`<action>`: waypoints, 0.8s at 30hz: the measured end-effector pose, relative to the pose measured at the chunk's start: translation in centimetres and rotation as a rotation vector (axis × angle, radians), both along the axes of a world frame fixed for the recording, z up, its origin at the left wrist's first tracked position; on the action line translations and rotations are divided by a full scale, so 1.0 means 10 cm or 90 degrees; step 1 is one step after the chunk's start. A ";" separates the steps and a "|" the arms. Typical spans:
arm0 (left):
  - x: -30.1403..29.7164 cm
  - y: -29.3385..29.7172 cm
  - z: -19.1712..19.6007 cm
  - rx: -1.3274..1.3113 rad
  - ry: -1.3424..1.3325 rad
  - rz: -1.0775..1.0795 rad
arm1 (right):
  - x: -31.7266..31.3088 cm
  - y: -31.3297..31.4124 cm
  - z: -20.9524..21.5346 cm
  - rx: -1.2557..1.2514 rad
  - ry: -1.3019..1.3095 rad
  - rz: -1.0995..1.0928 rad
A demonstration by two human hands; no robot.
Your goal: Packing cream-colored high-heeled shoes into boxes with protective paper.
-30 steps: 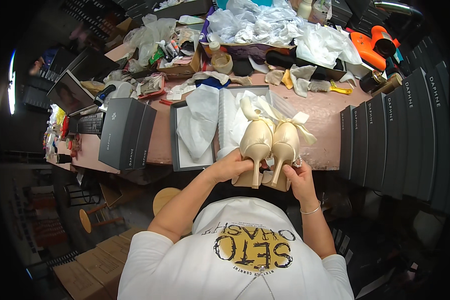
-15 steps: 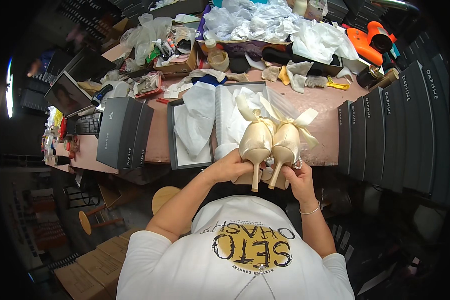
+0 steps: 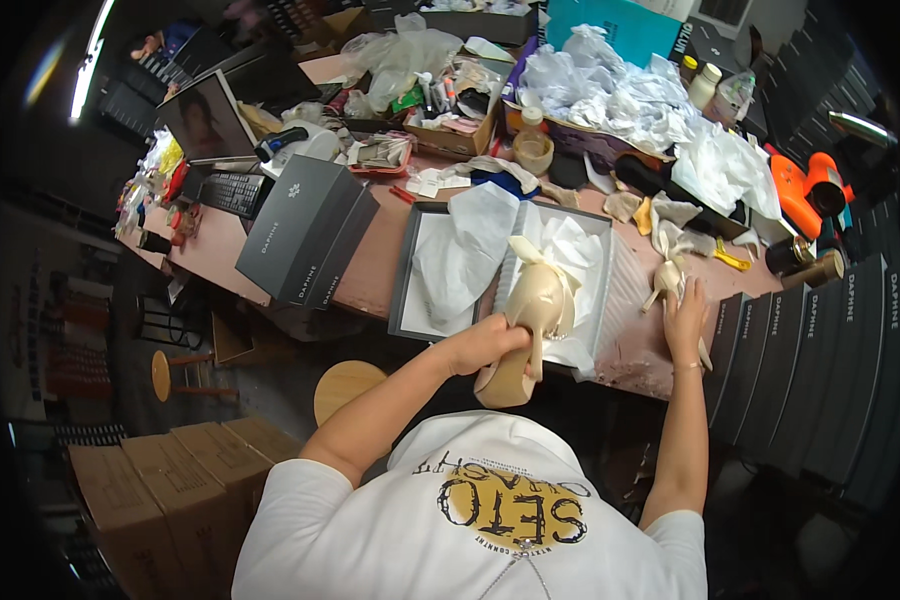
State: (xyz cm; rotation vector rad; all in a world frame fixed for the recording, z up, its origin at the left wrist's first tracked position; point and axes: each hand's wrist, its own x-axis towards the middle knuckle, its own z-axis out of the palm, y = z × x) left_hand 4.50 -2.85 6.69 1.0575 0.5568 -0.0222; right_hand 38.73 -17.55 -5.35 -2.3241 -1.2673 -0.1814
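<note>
My left hand (image 3: 490, 343) is closed round the front part of a pale champagne satin high-heeled shoe (image 3: 540, 300), its heel toward me and a ribbon bow at its back. The shoe is held up over the near edge of an open grey shoebox (image 3: 402, 300). White tissue paper (image 3: 465, 240) lies in the box. Off to the right, my right hand (image 3: 684, 322) is on the matching shoe (image 3: 667, 276), which is down on the pink tabletop. The hand covers most of that shoe; its bow and heel show beyond the fingers.
Grey shoeboxes (image 3: 800, 370) stand in a row along the right, with another closed grey box (image 3: 305, 225) at the left. A brush with a yellow handle (image 3: 732, 258), cloths, a jar (image 3: 533, 145) and an orange tool (image 3: 810, 190) lie farther back. A stool (image 3: 350, 392) stands below.
The two shoes, held side by side before, are now apart. My right hand has carried one right to the tabletop; my left hand still holds the other. The view has shifted.
</note>
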 end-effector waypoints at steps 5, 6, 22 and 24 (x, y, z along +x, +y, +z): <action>0.02 -0.18 0.41 0.733 0.112 -0.481 | -1.20 0.26 1.08 -0.250 0.876 0.548; 0.06 -0.20 0.31 0.784 0.128 -0.562 | -1.38 0.31 1.11 -0.300 0.943 0.637; 0.79 2.60 -0.57 0.576 0.523 -0.316 | -1.76 -0.28 1.31 0.151 1.380 0.255; 0.62 2.53 -0.73 0.624 0.399 -0.148 | -1.77 -0.27 1.30 0.230 1.377 0.275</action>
